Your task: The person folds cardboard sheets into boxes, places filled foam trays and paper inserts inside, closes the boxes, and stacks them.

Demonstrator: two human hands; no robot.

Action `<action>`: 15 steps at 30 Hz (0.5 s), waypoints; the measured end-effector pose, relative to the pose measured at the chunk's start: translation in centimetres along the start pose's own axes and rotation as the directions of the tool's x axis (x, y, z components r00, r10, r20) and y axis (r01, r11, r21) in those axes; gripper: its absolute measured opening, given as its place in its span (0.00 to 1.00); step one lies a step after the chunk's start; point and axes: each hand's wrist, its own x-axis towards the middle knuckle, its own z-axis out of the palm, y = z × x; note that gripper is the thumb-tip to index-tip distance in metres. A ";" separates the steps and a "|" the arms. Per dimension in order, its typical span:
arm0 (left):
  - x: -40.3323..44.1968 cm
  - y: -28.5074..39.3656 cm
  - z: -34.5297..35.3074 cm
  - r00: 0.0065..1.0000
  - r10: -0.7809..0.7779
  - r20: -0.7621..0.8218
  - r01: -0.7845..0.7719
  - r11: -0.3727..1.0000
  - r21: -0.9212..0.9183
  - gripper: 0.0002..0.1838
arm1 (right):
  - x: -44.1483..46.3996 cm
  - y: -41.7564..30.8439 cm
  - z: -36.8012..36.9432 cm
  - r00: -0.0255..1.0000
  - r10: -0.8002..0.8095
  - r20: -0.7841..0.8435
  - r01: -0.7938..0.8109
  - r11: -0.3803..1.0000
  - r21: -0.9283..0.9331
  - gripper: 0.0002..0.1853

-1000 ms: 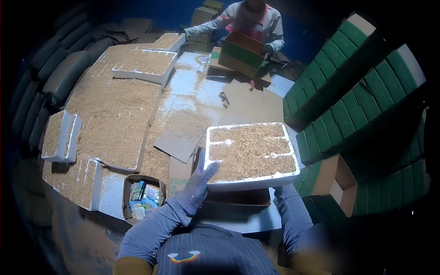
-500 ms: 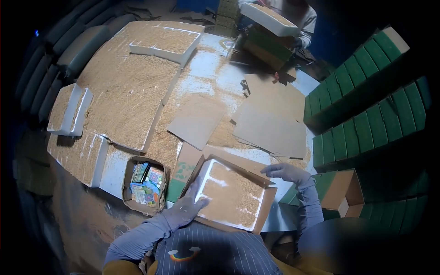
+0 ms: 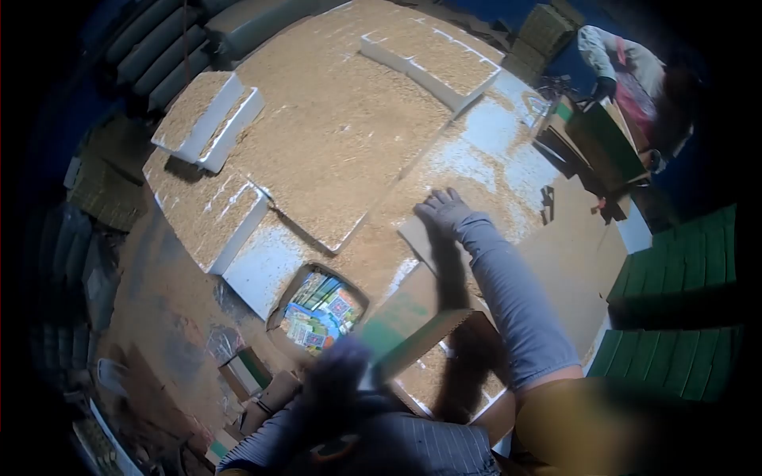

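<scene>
While fingers (image 3: 429, 207) at cardboard (image 3: 417, 239), illegible leaflets (image 3: 321, 312).

Work surface: white tabletop (image 3: 258, 271), partly strewn with tan granular matter. Floor (image 3: 147, 317): brown, unevenly marked with dark grey patches. Beyond the table, at upper left, filled grey sacks (image 3: 163, 59) lie stacked in layers. A blue surface (image 3: 506, 14) shows past the far edge; wall or floor cannot be determined. Lighting: strong and cool on the tabletop, falling to near black at the margins.
</scene>
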 end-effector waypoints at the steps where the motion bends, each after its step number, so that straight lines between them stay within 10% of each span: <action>1: -1.0 -2.5 -0.1 0.994 -0.073 -0.079 0.081 0.992 0.098 0.16 | 0.8 0.1 -0.3 0.995 0.031 0.090 -0.029 0.999 -0.021 0.26; 7: -0.2 -7.1 -5.7 0.866 -0.489 -0.105 0.498 0.860 0.109 0.11 | -2.6 3.6 -5.9 0.970 0.054 0.239 -0.074 0.994 0.076 0.20; 11: 1.9 -7.2 -5.7 0.845 -0.452 0.284 0.381 0.884 0.272 0.17 | -13.3 2.4 -13.3 0.988 0.118 -0.099 -0.086 0.954 0.288 0.13; 15: -1.5 -8.9 -3.1 0.911 -0.335 0.241 0.251 0.913 0.322 0.21 | -22.7 -6.4 -17.8 0.802 0.465 -0.375 -0.259 0.836 0.484 0.12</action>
